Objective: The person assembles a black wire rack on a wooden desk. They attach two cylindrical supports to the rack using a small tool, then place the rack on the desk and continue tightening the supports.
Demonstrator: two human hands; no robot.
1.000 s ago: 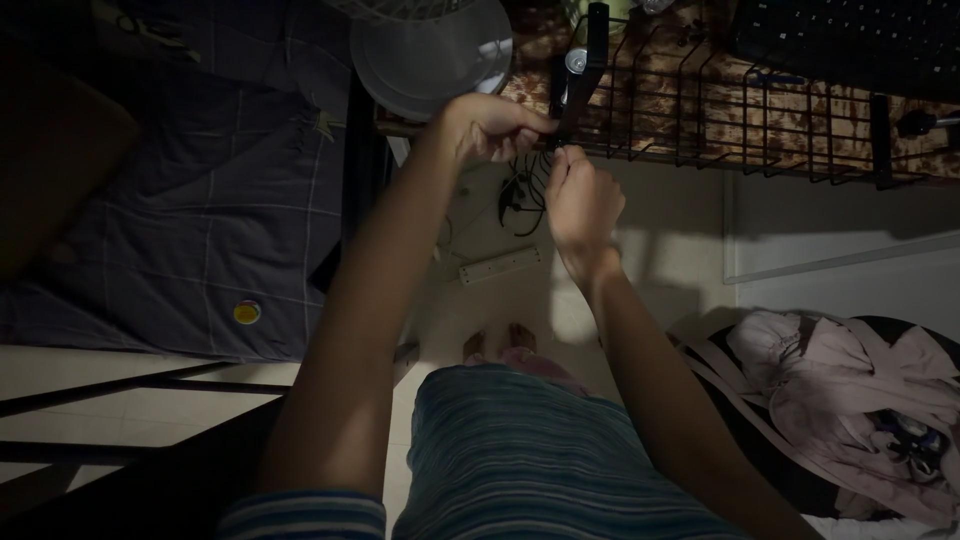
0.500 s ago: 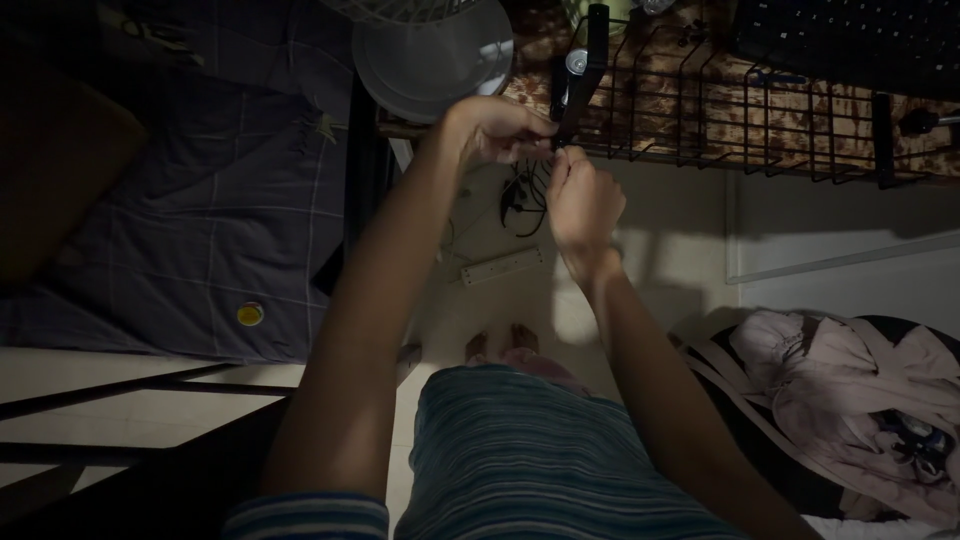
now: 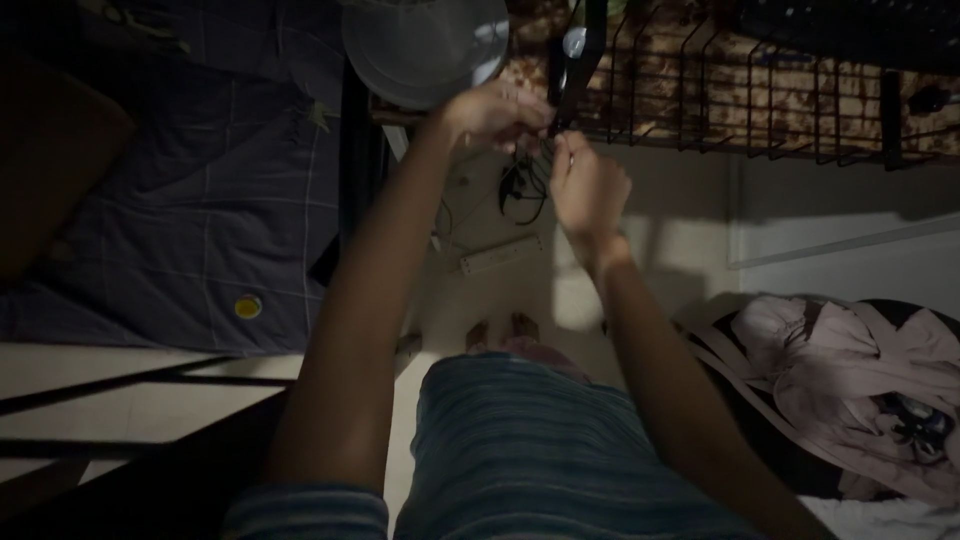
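At the far left a dark brown cushion [image 3: 55, 170] lies on a bed covered by a blue-grey checked sheet [image 3: 200, 220]; a small round yellow disc [image 3: 248, 306] sits on the sheet near its lower edge; below it run pale boards crossed by a dark metal frame [image 3: 130, 400]. Right of the bed a black upright post [image 3: 355, 150] stands, and above it a round pale fan [image 3: 425, 45] faces the camera.

The left hand [image 3: 490, 112] is raised at the edge of the wire basket, its fingers curled and pinched on a thin black cable [image 3: 522, 180]; the cable hangs in loops just below both hands, over the pale floor; a white power strip [image 3: 500, 253] lies on the floor beneath it, well below the hands. The right hand [image 3: 588, 185] is just beside the left, its fingers closed narrowly on the same cable at its top, thumb and forefinger meeting near a dark upright tool [image 3: 578, 60] with a shiny round part that stands against the basket; whether either hand touches that tool I cannot tell.

The black wire basket [image 3: 760, 100] stretches to the right, along a mottled brown surface; below it the wall and floor are pale; at the lower right a heap of pink cloth [image 3: 860, 390] rests on a dark seat; at the bottom centre is the person's striped shirt [image 3: 540, 450], with bare feet [image 3: 500, 330] showing on the floor beyond it.
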